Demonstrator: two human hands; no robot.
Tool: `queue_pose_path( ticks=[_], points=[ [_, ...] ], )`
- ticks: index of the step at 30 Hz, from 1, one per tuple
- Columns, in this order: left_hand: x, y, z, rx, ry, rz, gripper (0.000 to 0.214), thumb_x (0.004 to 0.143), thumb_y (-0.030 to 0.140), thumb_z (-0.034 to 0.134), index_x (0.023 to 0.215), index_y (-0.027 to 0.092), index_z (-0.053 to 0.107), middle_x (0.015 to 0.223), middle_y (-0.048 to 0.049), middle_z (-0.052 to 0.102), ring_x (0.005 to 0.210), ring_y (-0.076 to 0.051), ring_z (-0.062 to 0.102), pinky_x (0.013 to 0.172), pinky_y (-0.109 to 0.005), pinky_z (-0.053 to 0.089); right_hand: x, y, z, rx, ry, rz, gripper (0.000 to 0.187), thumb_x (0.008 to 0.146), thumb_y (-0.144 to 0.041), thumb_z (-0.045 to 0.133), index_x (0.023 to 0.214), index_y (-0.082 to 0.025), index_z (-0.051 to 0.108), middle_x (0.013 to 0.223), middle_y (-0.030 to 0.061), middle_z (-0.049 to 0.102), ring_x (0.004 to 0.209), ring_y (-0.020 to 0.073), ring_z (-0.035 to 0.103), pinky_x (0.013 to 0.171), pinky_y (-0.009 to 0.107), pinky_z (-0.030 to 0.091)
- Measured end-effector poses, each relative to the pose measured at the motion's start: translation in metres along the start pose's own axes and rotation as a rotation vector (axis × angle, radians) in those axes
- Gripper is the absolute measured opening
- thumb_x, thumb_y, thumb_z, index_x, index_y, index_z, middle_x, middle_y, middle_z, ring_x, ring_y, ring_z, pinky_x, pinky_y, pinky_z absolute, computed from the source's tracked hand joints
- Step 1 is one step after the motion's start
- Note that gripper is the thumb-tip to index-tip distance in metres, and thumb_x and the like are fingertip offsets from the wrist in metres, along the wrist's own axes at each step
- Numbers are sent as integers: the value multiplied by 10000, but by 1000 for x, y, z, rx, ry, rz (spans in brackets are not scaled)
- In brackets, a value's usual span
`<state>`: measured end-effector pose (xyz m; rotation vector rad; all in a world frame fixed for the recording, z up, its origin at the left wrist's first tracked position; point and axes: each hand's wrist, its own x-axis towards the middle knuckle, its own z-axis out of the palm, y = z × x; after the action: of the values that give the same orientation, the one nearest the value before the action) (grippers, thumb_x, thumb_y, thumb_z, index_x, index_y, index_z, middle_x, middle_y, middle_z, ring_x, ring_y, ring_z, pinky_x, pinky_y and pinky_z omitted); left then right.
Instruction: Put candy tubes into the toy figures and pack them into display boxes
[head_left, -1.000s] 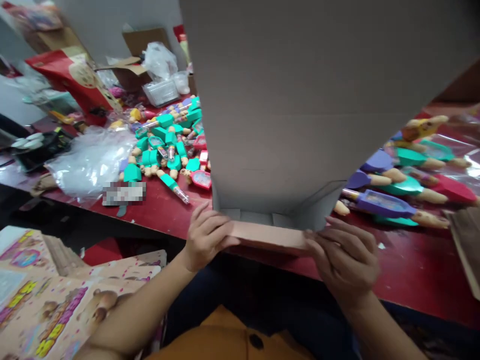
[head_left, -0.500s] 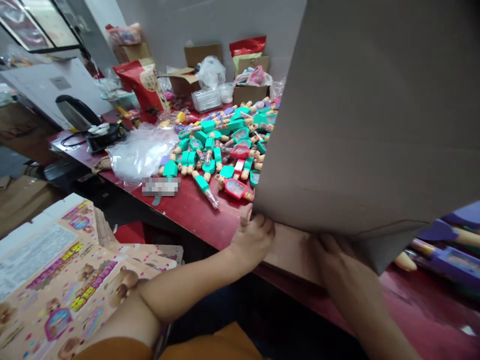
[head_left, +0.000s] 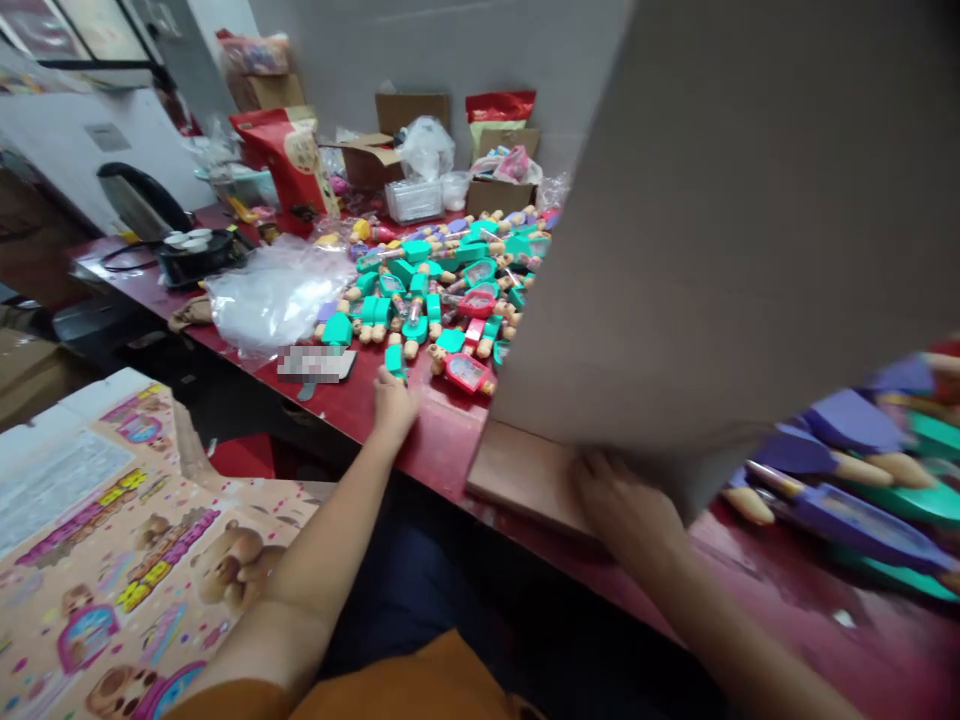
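Observation:
My left hand [head_left: 395,412] reaches over the front of the red table, its fingers closed around the lower end of a green candy toy [head_left: 395,356]. That toy's clear tube is hidden by the hand. My right hand [head_left: 628,505] rests on a cardboard box [head_left: 525,470], fingers curled over its near part in the shadow of a big raised flap; the fingertips are partly hidden. The grey-brown flap [head_left: 690,230] stands tall and covers much of the right side. Beyond my left hand lie many green toys [head_left: 416,325] and a red toy [head_left: 469,373].
Purple toys [head_left: 862,515] lie right of the box. Plastic bags [head_left: 274,295], a knife-like flat item [head_left: 319,364] and a black kettle base [head_left: 196,262] are on the left of the table. A stack of printed cartons [head_left: 150,560] stands at lower left.
My left hand has left the box edge and moved left onto the green toy. My right hand stays on the box, which has shifted slightly left in view.

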<state>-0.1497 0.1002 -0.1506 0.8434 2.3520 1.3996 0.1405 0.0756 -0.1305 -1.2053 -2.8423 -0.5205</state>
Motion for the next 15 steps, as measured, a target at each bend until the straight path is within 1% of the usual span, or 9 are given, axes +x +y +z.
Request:
queue_pose_path(
  ticks=[1, 2, 4, 7, 9, 11, 13, 14, 15],
  points=[
    [-1, -4, -4, -39, -5, -6, 407, 589, 42, 568, 961, 137, 434, 980, -163, 523, 998, -305, 525, 876, -437, 392, 3, -1, -1, 91, 43, -23, 313, 801, 6, 388, 896, -124, 656, 901, 115, 633, 805, 228, 600, 640, 331, 510],
    [-4, -9, -7, -85, -10, -6, 384, 603, 55, 551, 954, 149, 428, 946, -133, 524, 953, -275, 537, 846, -410, 410, 6, -3, -1, 190, 86, -39, 317, 833, -34, 384, 992, -126, 642, 996, 117, 627, 906, 228, 582, 748, 339, 505],
    [-16, -18, -16, -199, -30, 2, 324, 650, 124, 525, 952, 169, 416, 849, -63, 510, 792, -202, 551, 724, -342, 450, 12, -9, 3, 360, 137, -15, 328, 887, -129, 370, 1121, -115, 599, 1108, 122, 601, 1015, 242, 532, 871, 373, 461],
    [-47, -24, -29, -396, -34, 35, 299, 721, 277, 479, 991, 195, 380, 764, 6, 442, 584, -107, 478, 528, -232, 410, 19, -16, 13, 500, 115, 75, 354, 913, -226, 371, 1179, -113, 575, 1123, 113, 598, 977, 273, 513, 860, 424, 447],
    [-70, -22, -38, -500, -7, 65, 320, 730, 351, 474, 995, 214, 357, 767, 22, 408, 551, -77, 449, 473, -191, 371, 21, -17, 18, 538, 98, 85, 367, 913, -234, 368, 1201, -121, 565, 1138, 109, 590, 953, 282, 505, 845, 439, 442],
    [-93, -16, -46, -609, -10, 95, 319, 731, 374, 509, 975, 226, 365, 788, 23, 421, 537, -61, 449, 439, -171, 347, 22, -15, 20, 581, 96, 83, 370, 910, -230, 366, 1200, -124, 569, 1135, 115, 590, 936, 283, 506, 833, 440, 442],
    [-114, -10, -54, -753, -106, 130, 268, 763, 343, 543, 960, 228, 404, 811, 13, 482, 505, -49, 456, 406, -156, 329, 22, -12, 21, 628, 109, 76, 359, 903, -223, 368, 1167, -130, 593, 1101, 123, 602, 928, 278, 516, 826, 435, 446],
    [-124, -8, -57, -822, -199, 150, 232, 790, 313, 544, 969, 232, 422, 822, 8, 513, 488, -43, 461, 392, -147, 321, 21, -12, 20, 650, 119, 72, 347, 900, -228, 373, 1136, -134, 610, 1075, 125, 611, 926, 275, 524, 828, 433, 448],
    [-134, -6, -60, -875, -324, 168, 207, 819, 281, 533, 996, 241, 434, 831, 5, 539, 473, -37, 465, 382, -138, 316, 19, -12, 17, 657, 128, 68, 339, 902, -250, 376, 1114, -141, 618, 1055, 125, 617, 930, 270, 533, 830, 431, 451]
  ],
)
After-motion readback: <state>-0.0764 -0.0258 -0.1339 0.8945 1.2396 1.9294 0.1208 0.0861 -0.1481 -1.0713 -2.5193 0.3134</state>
